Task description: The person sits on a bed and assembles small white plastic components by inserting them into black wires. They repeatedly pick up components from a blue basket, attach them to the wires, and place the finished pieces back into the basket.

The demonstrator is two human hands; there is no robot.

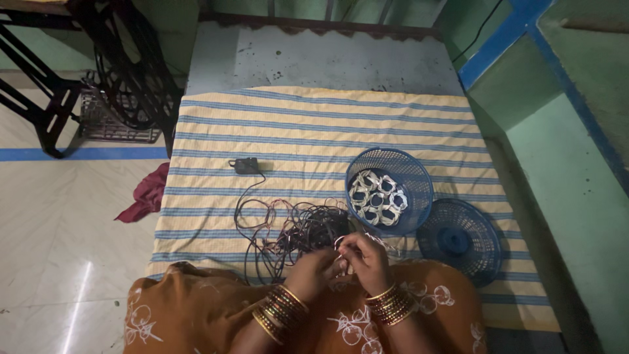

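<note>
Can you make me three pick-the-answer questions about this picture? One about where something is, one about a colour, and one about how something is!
1. Where does the blue basket sit?
A. on the striped mat
B. on the tiled floor
C. on the person's lap

2. What colour is the crumpled cloth on the floor beside the mat?
A. white
B. dark red
C. green

3. How are the wires in front of the hands?
A. rolled on a spool
B. hung on the wall
C. in a loose tangle

Answers: 1 A, it stands on the stripes. 2 B, it looks dark red. 3 C, they sprawl in loops by the left hand and right hand.
</note>
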